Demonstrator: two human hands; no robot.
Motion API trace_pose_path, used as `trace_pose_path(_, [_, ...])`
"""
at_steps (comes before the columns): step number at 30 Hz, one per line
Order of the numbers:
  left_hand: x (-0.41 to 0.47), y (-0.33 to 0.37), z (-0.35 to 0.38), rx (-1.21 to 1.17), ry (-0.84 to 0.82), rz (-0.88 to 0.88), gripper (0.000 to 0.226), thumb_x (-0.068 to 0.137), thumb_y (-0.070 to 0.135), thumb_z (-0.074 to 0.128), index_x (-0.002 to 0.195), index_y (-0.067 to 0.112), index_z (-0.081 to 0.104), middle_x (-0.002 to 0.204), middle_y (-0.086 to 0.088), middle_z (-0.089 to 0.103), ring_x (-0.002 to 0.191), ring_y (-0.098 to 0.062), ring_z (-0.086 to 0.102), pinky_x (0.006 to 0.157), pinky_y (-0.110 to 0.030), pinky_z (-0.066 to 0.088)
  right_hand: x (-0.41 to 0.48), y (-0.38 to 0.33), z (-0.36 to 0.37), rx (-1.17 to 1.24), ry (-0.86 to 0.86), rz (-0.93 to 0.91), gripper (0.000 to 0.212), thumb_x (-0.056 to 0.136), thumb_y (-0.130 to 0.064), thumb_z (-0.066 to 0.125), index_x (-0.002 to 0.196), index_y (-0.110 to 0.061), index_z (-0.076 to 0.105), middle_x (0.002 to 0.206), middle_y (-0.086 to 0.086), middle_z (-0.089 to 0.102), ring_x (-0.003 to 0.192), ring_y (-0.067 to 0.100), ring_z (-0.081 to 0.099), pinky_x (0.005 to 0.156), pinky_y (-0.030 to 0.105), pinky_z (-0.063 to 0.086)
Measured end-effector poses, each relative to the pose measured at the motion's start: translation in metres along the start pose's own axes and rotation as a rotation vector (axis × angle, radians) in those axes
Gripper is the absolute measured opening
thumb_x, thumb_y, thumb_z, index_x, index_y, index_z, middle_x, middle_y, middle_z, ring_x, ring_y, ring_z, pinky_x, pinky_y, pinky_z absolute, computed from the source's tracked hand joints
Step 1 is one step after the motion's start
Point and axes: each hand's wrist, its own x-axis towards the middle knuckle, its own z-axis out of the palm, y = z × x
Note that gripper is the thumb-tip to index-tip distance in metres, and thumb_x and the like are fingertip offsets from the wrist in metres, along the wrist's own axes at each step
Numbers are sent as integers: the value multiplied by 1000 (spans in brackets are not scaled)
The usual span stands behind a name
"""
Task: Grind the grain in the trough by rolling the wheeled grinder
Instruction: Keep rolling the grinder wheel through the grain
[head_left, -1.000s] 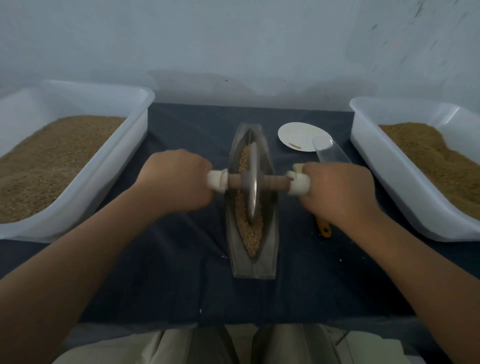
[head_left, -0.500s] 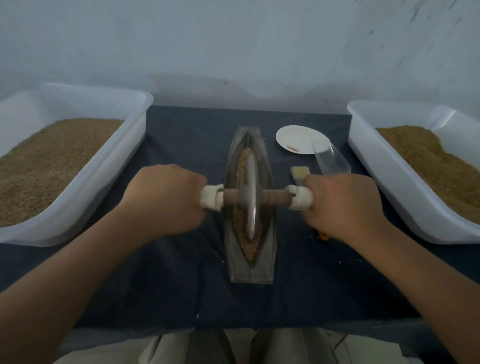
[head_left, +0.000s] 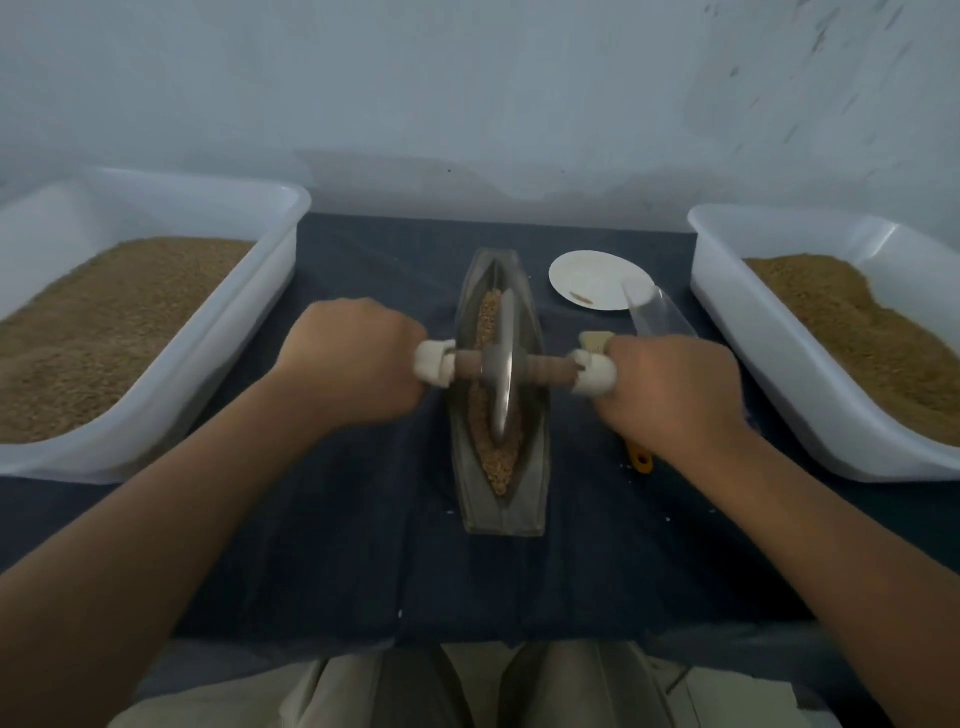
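- Left hand (head_left: 353, 364): fingers curled round the white-wrapped left end of the axle (head_left: 545, 369), knuckles up.
- Right hand (head_left: 670, 389): fingers curled round the white-wrapped right end in the same way.
- Grinder (head_left: 501, 374): sits between the two hands. Its wheel stands on edge in the trough (head_left: 501, 514), near the middle of the groove.
- Axes: the axle runs crosswise from hand to hand and is about level. The wheel's plane lies along the trough. The trough's long axis points straight away from the person, with one pointed end nearer than the hands and one beyond them.
- Grain (head_left: 498, 462): fills the groove both beyond the wheel and on the near side of it.
- Progress (judged): rolling is under way. The grain looks coarse and kernel-like at both ends, so most of the grinding appears to remain, and many more passes along the full groove seem needed.
- Surroundings: a bin (head_left: 156, 395) of grain lies outside the left hand, and a second bin (head_left: 779, 364) lies outside the right. A plate (head_left: 597, 275) and a clear scoop (head_left: 660, 312) lie beyond the right hand. A brush (head_left: 641, 460) lies partly hidden under the right hand.
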Motion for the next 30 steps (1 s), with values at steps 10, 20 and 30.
trace_pose_path(10, [49,-2,11,-46,10,-170,33,85,53,57,67,25,55,67,8,55,62,-22,55,60,-31,42,61,-4,10,-39,-55,80,17,90,-38,62,82,-25,56,70,-5,53,66,23,54,59,32,39])
trace_pose_path(20, [-15,1,2,34,38,21,35,81,56,59,62,31,43,57,11,46,48,-10,42,48,-24,23,-9,3,-3,50,3,-42,33,79,-64,51,75,-33,62,57,-13,51,53,16,55,49,31,48])
trace_pose_path(30, [62,-5,9,-137,-88,-199,30,81,53,55,75,25,62,79,3,63,75,-27,62,66,-35,46,79,-6,4,-65,-108,75,21,84,-28,65,71,-25,49,67,-5,50,64,22,52,57,30,33])
